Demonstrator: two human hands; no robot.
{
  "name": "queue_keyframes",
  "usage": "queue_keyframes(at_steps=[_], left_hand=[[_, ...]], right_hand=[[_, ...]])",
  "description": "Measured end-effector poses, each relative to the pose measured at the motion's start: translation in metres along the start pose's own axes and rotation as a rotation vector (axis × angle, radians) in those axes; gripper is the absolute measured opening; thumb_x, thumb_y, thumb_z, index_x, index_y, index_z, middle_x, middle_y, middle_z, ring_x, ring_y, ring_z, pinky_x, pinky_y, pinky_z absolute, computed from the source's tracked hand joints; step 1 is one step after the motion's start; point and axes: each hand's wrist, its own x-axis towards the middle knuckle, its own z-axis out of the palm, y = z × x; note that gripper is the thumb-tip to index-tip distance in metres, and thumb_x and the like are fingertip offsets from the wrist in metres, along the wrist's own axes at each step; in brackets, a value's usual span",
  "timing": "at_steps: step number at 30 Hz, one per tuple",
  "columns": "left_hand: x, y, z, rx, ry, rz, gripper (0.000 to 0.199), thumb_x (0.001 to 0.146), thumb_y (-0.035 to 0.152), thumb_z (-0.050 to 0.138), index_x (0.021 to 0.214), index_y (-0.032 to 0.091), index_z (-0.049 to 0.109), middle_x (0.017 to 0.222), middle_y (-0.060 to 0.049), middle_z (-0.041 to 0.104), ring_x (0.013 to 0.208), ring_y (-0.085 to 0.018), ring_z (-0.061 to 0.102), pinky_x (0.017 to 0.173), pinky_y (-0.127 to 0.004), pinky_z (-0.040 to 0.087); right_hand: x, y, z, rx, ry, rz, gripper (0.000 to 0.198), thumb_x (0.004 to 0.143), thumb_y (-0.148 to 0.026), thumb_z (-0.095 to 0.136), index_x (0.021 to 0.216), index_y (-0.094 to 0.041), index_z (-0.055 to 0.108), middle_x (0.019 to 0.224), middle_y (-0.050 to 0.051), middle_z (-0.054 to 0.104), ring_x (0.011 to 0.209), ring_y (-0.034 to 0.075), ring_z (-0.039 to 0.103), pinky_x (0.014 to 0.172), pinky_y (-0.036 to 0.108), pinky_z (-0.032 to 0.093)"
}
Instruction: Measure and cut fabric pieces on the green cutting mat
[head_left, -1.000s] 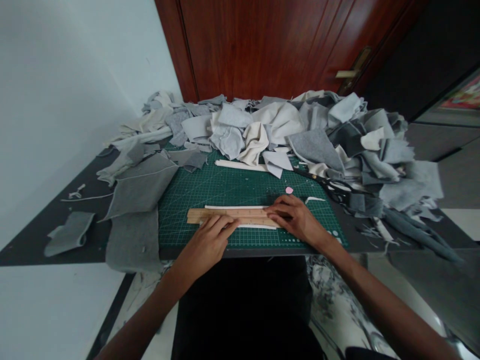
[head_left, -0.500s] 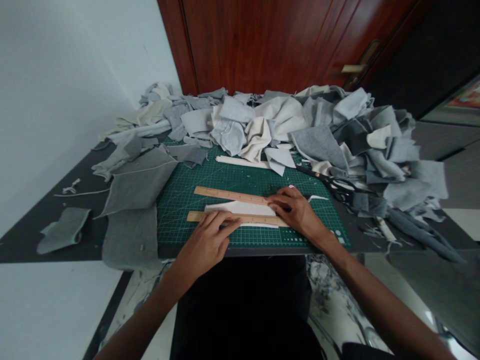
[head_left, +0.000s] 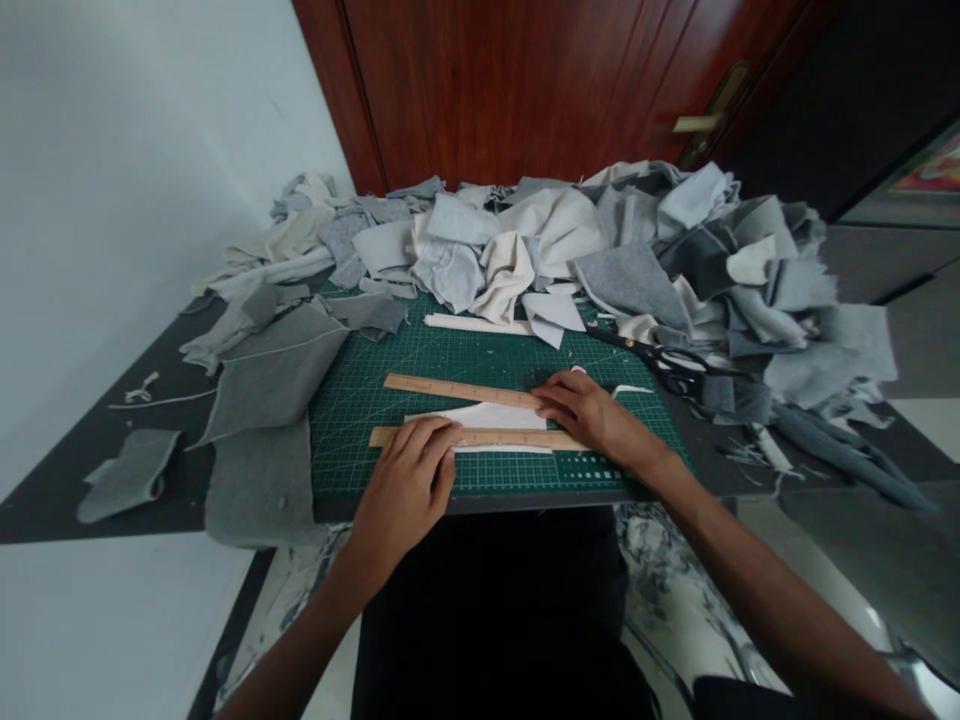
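Two wooden rulers lie one above the other on a green cutting mat. Between and partly under them is a strip of white fabric (head_left: pixel 502 414), its lower edge showing below the nearer ruler. My left hand (head_left: pixel 409 485) presses down on the left part of the nearer ruler (head_left: pixel 517 438), fingers bent over it and close together. At the right end of the farther ruler (head_left: pixel 450 389), my right hand (head_left: pixel 589 415) has its fingers closed over the wood. Its palm rests beside the nearer ruler's right end, which it partly hides.
Grey and white fabric scraps (head_left: pixel 555 225) are heaped along the back. Black-handled scissors (head_left: pixel 660 360) lie on the right. A rolled white strip (head_left: pixel 476 323) sits on the cutting mat (head_left: pixel 352 400). Grey cloth (head_left: pixel 262 480) hangs over the front edge at left.
My left hand's fingers have drawn back leftward along the nearer ruler and come closer together. My right hand stays at the farther ruler's end. The view has shifted slightly.
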Motion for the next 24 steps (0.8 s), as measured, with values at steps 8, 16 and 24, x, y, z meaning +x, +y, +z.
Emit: queue_keyframes(at_steps=[8,16,24], left_hand=[[-0.005,-0.007,0.003,0.0,0.075,0.002,0.04,0.099,0.012,0.048,0.133,0.025,0.063,0.131,-0.011,0.056,0.124,-0.028,0.056,0.108,-0.05,0.051],[-0.004,-0.007,0.002,-0.044,0.072,-0.087,0.029,0.098,0.009,0.044,0.121,0.019,0.058,0.12,-0.01,0.065,0.119,-0.026,0.06,0.107,-0.046,0.05],[-0.002,-0.011,-0.004,-0.16,0.148,-0.122,0.024,0.103,0.014,0.04,0.122,0.019,0.053,0.12,-0.009,0.066,0.117,-0.024,0.062,0.106,-0.042,0.049]], right_hand=[[-0.009,-0.001,-0.005,-0.058,0.098,-0.012,0.032,0.101,-0.014,0.048,0.124,-0.018,0.069,0.112,0.011,0.067,0.105,0.023,0.065,0.099,0.042,0.055],[-0.105,0.02,-0.04,0.008,0.156,0.045,0.032,0.101,-0.023,0.055,0.127,-0.031,0.072,0.108,0.008,0.066,0.099,0.021,0.068,0.084,0.035,0.058],[-0.142,0.028,-0.042,-0.07,0.049,0.075,0.041,0.102,-0.02,0.052,0.138,-0.034,0.065,0.114,0.008,0.063,0.103,0.022,0.066,0.087,0.035,0.06]])
